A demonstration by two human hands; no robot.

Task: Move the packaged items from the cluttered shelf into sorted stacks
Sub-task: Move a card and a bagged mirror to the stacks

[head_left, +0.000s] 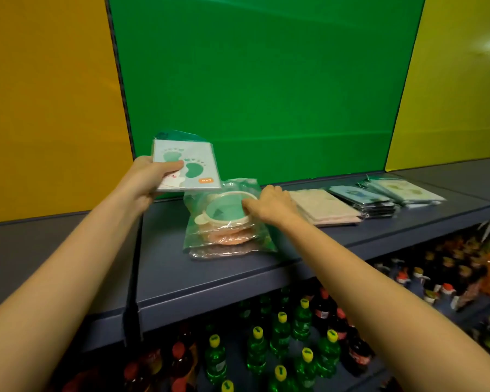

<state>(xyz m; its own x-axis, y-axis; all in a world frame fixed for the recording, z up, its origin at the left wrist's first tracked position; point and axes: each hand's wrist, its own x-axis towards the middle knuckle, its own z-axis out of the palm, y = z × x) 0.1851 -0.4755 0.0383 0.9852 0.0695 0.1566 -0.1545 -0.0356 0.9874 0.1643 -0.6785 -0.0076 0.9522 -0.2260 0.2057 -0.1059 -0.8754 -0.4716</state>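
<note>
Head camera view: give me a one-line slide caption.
Left hand holds a footprint-print pack while the right hand touches bagged round items stacked on the grey shelf.

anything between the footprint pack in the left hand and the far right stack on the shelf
Yes. The right hand, resting on the bagged bowl pile, lies between, then the beige stack and the blue stack. The footprint pack would likely pass over them to the far right stack.
</note>
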